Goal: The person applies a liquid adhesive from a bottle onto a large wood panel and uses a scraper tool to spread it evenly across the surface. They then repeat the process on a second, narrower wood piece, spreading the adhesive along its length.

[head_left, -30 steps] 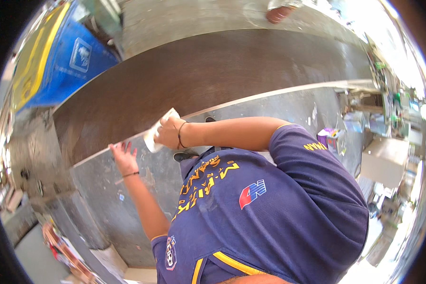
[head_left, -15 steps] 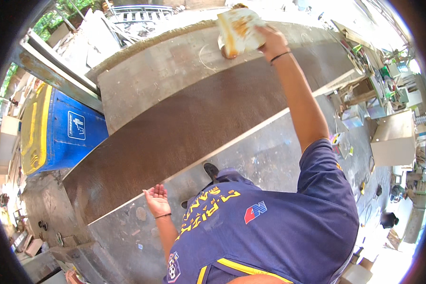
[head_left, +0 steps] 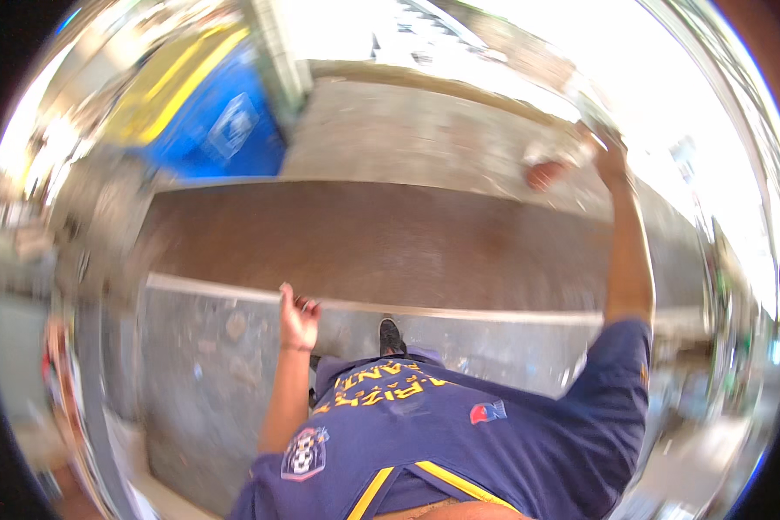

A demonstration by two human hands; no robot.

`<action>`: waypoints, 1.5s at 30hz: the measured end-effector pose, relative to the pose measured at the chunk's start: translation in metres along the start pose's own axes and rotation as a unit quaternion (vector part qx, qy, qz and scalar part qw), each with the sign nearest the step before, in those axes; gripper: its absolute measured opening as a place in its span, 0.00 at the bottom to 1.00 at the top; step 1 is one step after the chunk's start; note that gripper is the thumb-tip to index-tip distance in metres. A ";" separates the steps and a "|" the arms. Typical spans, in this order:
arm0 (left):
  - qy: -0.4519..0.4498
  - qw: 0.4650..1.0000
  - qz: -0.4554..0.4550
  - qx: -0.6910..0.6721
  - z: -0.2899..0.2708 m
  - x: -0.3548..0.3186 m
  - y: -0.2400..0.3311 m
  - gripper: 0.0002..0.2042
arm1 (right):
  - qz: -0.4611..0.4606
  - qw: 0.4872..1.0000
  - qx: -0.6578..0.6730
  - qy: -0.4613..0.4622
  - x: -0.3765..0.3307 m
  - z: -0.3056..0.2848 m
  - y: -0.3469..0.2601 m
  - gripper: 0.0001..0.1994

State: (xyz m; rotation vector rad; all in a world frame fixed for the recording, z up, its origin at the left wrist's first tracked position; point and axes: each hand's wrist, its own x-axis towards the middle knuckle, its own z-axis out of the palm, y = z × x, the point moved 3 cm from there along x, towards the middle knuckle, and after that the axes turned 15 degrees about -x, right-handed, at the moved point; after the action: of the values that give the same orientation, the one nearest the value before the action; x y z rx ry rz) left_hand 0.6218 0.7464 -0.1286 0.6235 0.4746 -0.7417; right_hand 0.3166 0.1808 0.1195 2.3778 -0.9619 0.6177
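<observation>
A long dark-brown board [head_left: 364, 243] with a pale front edge lies across in front of me. My left hand [head_left: 298, 321] is by this edge, palm up and empty, with the thumb out and the fingers loosely curled. Stretched out to the far right, my right hand [head_left: 611, 156] is at a whitish container with a reddish-brown stained part [head_left: 546, 174], over the grey slab behind the board. Motion and bright light blur the container's outline and my right fingers, but they appear wrapped on its side.
A blue bin with a yellow lid [head_left: 221, 117] stands at the far left, beside an upright post [head_left: 279, 52]. Behind the board runs a worn grey slab [head_left: 390, 130]. Grey floor [head_left: 208, 373] lies on my side, where my dark shoe [head_left: 391, 334] shows.
The view has turned, so the board now lies nearly level. My right arm has swung farther right, and the whitish container shows less clearly. My left hand remains by the front edge, its fingers more curled.
</observation>
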 end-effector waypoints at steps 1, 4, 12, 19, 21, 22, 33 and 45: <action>-0.027 0.999 -0.009 -0.036 0.001 0.005 -0.002 0.17 | 0.048 0.995 0.081 -0.018 -0.005 -0.001 0.010 0.16; -0.087 0.994 -0.022 -0.069 0.021 0.003 -0.009 0.21 | 0.074 0.992 0.102 0.004 -0.040 -0.014 0.023 0.26; -0.196 0.972 -0.054 -0.114 0.086 -0.009 -0.032 0.34 | 0.203 0.916 -0.341 -0.056 -0.316 -0.008 0.105 0.21; -0.263 0.963 -0.007 -0.050 0.118 -0.025 -0.003 0.35 | 0.779 0.515 0.341 -0.109 -0.401 0.001 0.001 0.31; -0.288 0.956 0.013 -0.055 0.132 -0.035 0.009 0.35 | 0.753 0.464 0.456 -0.100 -0.403 0.015 -0.011 0.32; -0.299 0.952 0.026 -0.061 0.140 -0.041 0.016 0.36 | 0.733 0.438 0.511 -0.097 -0.399 0.021 -0.017 0.33; -0.341 0.925 0.126 -0.107 0.171 -0.119 0.074 0.38 | 0.717 0.438 0.542 -0.025 -0.405 0.019 -0.040 0.29; -0.365 0.894 0.216 -0.146 0.081 -0.230 0.144 0.39 | 0.608 0.467 0.635 -0.099 -0.369 -0.045 -0.139 0.27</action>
State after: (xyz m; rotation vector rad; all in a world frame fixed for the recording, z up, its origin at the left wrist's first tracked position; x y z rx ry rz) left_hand 0.5937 0.8833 0.1178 0.1218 -0.2492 -0.4164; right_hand 0.1692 0.4801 -0.0945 2.1005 -3.2425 2.2192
